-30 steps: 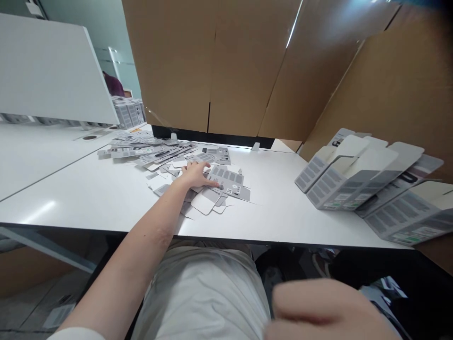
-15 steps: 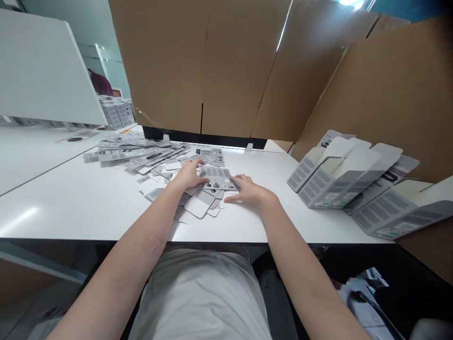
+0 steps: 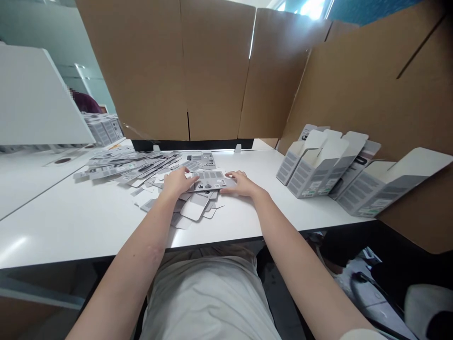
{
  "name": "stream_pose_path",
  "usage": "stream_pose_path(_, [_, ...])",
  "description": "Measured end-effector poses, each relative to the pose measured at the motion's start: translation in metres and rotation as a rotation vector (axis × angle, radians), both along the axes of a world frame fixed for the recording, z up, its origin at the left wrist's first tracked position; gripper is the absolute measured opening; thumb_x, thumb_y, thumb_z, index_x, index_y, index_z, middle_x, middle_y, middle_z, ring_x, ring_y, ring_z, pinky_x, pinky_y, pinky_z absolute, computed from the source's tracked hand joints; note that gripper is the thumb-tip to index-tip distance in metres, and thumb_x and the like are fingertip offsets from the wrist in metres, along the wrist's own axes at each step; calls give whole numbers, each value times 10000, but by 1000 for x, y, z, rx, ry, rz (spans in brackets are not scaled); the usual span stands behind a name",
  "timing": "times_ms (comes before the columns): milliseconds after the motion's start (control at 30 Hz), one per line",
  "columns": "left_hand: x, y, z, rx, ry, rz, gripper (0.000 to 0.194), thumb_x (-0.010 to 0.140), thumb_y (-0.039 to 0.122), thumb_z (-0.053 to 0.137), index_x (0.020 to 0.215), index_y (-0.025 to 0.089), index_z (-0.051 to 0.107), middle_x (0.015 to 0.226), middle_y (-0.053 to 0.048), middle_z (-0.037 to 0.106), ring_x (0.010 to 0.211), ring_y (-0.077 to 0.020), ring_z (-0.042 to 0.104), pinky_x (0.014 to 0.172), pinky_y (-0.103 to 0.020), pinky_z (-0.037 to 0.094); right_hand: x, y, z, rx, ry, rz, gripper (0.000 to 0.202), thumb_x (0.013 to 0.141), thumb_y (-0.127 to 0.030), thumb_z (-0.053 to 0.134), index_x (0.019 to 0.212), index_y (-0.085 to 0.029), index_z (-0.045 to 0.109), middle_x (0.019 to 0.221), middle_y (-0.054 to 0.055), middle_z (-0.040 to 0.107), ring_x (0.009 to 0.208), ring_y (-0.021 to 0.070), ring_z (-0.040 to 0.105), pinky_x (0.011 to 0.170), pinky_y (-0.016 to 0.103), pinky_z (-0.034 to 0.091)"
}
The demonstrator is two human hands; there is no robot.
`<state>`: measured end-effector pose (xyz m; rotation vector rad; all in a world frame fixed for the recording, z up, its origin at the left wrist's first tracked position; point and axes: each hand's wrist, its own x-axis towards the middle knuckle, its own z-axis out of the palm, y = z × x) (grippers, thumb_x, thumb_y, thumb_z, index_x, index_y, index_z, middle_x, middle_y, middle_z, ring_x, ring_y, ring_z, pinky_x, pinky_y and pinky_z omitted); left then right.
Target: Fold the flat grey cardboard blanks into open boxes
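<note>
A flat, folded grey-and-white printed carton (image 3: 211,181) lies between my two hands, over a spread of other flat cartons. My left hand (image 3: 178,182) grips its left end, fingers at the far edge and thumb on the near part. At the right end, my right hand (image 3: 241,183) has its thumb low on the near side and its fingers curled over the far corner. Loose flat cartons (image 3: 193,208) stick out beneath it toward me. A larger heap of flattened cartons (image 3: 130,165) covers the table to the left.
Several opened-up cartons (image 3: 314,165) stand at the right against a cardboard wall (image 3: 396,94). Another cardboard panel (image 3: 215,71) rises behind the white table (image 3: 106,226). Stacked cartons (image 3: 104,130) and a person in purple (image 3: 86,102) are at the far left, beyond a white divider (image 3: 38,99).
My view has turned a little, shifting the scene left. My right hand has closed in on the carton's right end; my left hand stays at its left end.
</note>
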<state>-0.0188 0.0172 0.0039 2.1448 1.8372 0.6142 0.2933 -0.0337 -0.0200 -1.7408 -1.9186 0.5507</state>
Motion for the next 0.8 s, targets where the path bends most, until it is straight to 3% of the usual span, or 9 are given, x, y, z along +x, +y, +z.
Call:
stream_pose_path(100, [3,-5,5,164,-203,64,596,1040,773,707,1344,263,758,1225,-144,880,1321,-453,749,1283,-631,407,3,0,-1,112,73,-5,578,1077,-585,824,1560,-269,806,1523,163,684,1465,353,678,1295,471,518])
stream_pose_path(167, [6,-11,11,367,-378,143,506,1078,736,696,1279,274,753,1297,-133,855,1391,-436,696,1292,-631,405,7,2,-2,191,100,-40,446,1140,-538,697,1436,-256,877,1408,153,764,1337,343,739,1210,453,556])
stream_pose_path(267, [12,-19,19,651,-589,231,422,1161,663,615,1272,268,712,1369,-131,795,1416,-378,667,1319,-582,421,9,6,-1,277,182,-155,508,1131,-659,633,1114,-231,906,1085,127,847,1063,342,798,987,442,613])
stream_pose_path(333, [17,-19,20,716,-697,204,423,1189,645,576,1323,259,683,1440,-145,750,1441,-339,664,1304,-512,471,6,8,-2,312,326,-230,640,1070,-823,634,950,-229,838,908,112,831,874,322,800,821,416,616])
stream_pose_path(400, [23,-14,16,635,-815,137,478,1192,662,576,1427,252,649,1539,-166,706,1482,-311,666,1268,-444,524,0,8,-3,341,489,-247,758,988,-970,633,913,-232,790,888,124,836,782,311,798,715,402,613])
stream_pose_path(467, [31,-7,8,408,-961,53,592,1170,688,620,1559,243,587,1635,-191,671,1518,-303,678,1248,-413,556,-7,8,-6,358,586,-211,836,930,-1055,622,904,-232,768,911,146,849,762,319,801,670,407,618])
stream_pose_path(600, [49,1,-10,-81,-1128,-126,898,1072,792,722,1728,242,451,1833,-230,557,1612,-346,658,1241,-438,592,-19,4,-11,377,508,-95,838,941,-1063,601,783,-247,701,794,118,798,760,314,768,680,392,593])
stream_pose_path(700, [59,-2,-17,-184,-1098,-169,1104,958,922,757,1767,263,397,1858,-232,547,1635,-364,654,1234,-449,605,-23,1,-12,387,418,-32,842,961,-1059,572,765,-248,687,738,80,738,803,307,724,695,368,554])
stream_pose_path(800, [64,-8,-19,-184,-1125,-277,1056,903,929,803,1683,310,450,1745,-176,679,1577,-343,707,1215,-443,618,-26,-6,-8,398,350,13,822,980,-1037,568,785,-249,693,742,56,698,833,301,685,713,359,503])
